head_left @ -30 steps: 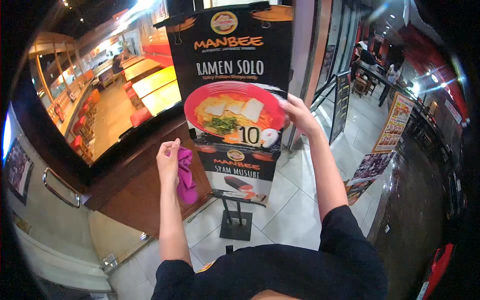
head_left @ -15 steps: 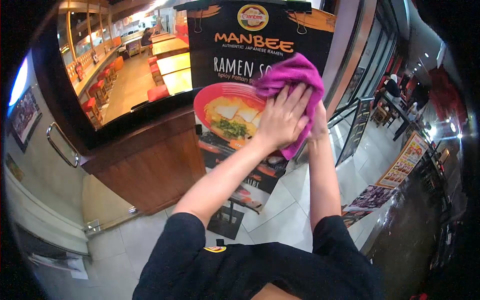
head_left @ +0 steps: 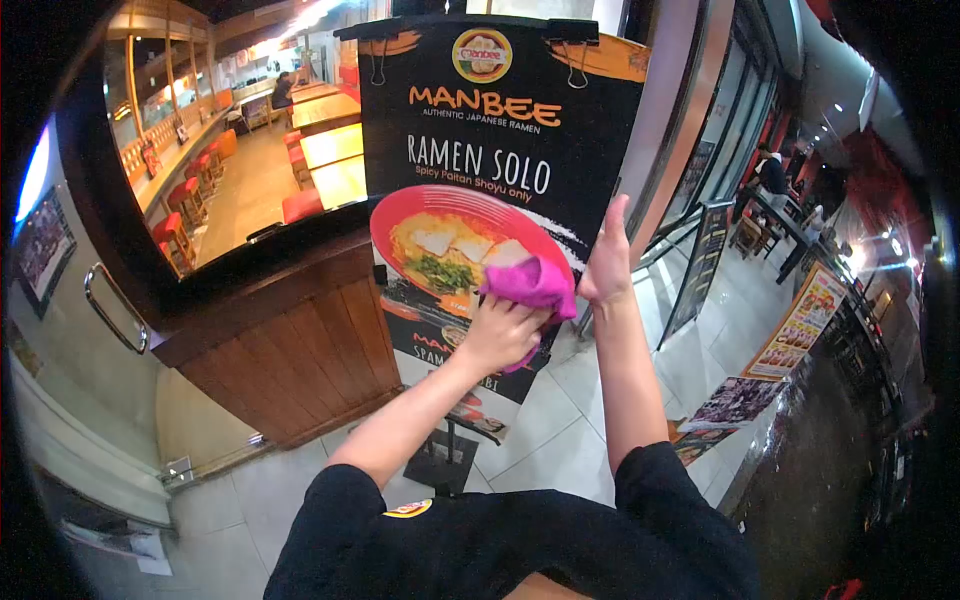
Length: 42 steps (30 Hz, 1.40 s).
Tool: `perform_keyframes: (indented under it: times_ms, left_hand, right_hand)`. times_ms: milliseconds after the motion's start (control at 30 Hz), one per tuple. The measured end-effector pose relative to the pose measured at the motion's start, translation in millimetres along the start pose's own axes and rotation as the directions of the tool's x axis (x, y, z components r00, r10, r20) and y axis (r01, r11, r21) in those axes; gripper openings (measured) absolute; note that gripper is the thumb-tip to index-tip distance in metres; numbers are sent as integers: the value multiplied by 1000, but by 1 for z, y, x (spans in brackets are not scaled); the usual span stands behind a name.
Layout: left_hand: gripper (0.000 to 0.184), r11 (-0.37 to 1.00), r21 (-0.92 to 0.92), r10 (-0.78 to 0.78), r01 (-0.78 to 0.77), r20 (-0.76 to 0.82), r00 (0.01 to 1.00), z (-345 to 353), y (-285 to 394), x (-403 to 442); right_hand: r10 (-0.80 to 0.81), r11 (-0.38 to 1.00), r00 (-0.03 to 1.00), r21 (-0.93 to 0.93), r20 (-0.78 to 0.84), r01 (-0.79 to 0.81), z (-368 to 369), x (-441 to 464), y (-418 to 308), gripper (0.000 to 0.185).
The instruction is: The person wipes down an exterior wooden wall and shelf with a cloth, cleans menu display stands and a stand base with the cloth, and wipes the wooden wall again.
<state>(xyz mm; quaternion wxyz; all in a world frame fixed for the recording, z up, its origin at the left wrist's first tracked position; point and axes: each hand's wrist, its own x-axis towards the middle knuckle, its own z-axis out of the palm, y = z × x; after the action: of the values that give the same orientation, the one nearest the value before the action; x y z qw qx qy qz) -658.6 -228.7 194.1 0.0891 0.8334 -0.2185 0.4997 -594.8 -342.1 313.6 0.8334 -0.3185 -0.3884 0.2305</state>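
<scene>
A tall black sign [head_left: 480, 150] with a red ramen bowl picture stands upright in front of me, clipped at its top edge. My left hand [head_left: 500, 335] presses a purple cloth [head_left: 530, 285] against the lower right of the bowl picture, with its fingers over the cloth. My right hand [head_left: 608, 255] is at the sign's right edge, its thumb up along that side; its other fingers are mostly hidden behind the sign.
Behind the sign at left is a wooden counter [head_left: 290, 350], with tables and red stools beyond. A glass door with a metal handle [head_left: 115, 308] is at far left. To the right stand a dark board [head_left: 697, 270] and a menu poster [head_left: 800, 320]. People are farther back.
My left hand and the purple cloth have moved down and left across the sign, from beside the lettering to the bowl picture. My right hand remains at the right edge.
</scene>
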Motion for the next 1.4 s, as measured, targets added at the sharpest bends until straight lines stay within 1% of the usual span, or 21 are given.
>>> perform_keyframes:
  times_ms: [67,100,133,167,200,267,300,367,433,500,600,633,733,767,867,1000,1067,1233,1300,1333,1400]
  left_hand:
    - [43,964,-205,-153,171,101,983,-36,6,62]
    - [37,988,-150,-65,35,-202,977,-39,-1,92]
    - [39,982,160,141,-97,-294,945,-51,-13,120]
    - [35,991,122,85,-50,-302,949,-59,-17,155]
    - [31,986,107,-144,127,175,974,-79,-16,183]
    - [27,994,106,60,-27,-324,944,-75,-22,205]
    - [26,970,187,236,-159,-541,807,-71,-27,209]
    - [34,1000,10,0,3,-311,950,-64,-13,165]
    - [43,1000,12,9,-4,-412,911,-35,-8,99]
    - [49,1000,13,-11,14,-235,972,-25,-5,43]
    - [45,985,-174,-81,16,-376,923,-35,-38,73]
    - [39,874,-439,-394,209,-385,835,-46,-44,99]
    - [35,869,91,-466,487,-186,865,-124,-121,161]
    - [31,882,167,-248,440,-629,737,-123,-137,167]
    - [46,973,77,-113,218,-664,739,-99,-129,150]
    - [58,942,219,-184,253,-292,938,-37,-49,69]
    - [61,973,-169,-195,156,-242,950,-27,-23,40]
    - [62,957,-47,-282,286,-377,882,-33,-84,72]
    - [50,648,-482,-713,590,-112,692,-84,-103,90]
    - [52,677,-396,-733,620,-286,618,-89,-128,93]
    - [52,860,-42,-443,509,-557,703,-77,-144,87]
  right_hand:
    - [26,993,974,107,223,-51,-25,3,4,71]
    - [28,984,942,155,335,-84,-33,7,7,69]
    - [-97,993,995,-68,25,98,2,1,6,63]
    - [-118,991,993,-59,-14,117,1,4,6,62]
    - [-137,990,989,-53,-53,134,2,4,7,61]
    - [-154,986,982,-77,-106,146,12,2,7,61]
    - [-190,972,977,-157,-98,174,13,1,6,62]
    - [-231,970,972,-72,49,234,25,-3,9,64]
    - [-200,977,977,-95,-79,192,5,-7,16,62]
    - [-61,998,998,18,5,61,0,-7,13,60]
    - [26,997,997,68,66,-31,-6,-1,14,59]
    - [28,997,997,69,69,-33,-7,-1,13,59]
    - [-25,1000,1000,17,15,25,2,-6,15,60]
    - [-38,999,999,-2,5,38,1,-8,14,60]
    - [-32,996,999,84,33,29,-10,-7,15,60]
    - [-72,997,997,40,31,71,5,-5,20,57]
    - [-54,997,998,53,42,51,1,-5,19,55]
    - [-56,998,997,36,45,54,-1,-4,15,56]
    - [-46,998,996,39,73,44,-4,-2,15,58]
    - [-49,998,998,34,41,47,-10,-1,16,60]
    - [-20,993,992,120,122,5,-22,3,16,60]
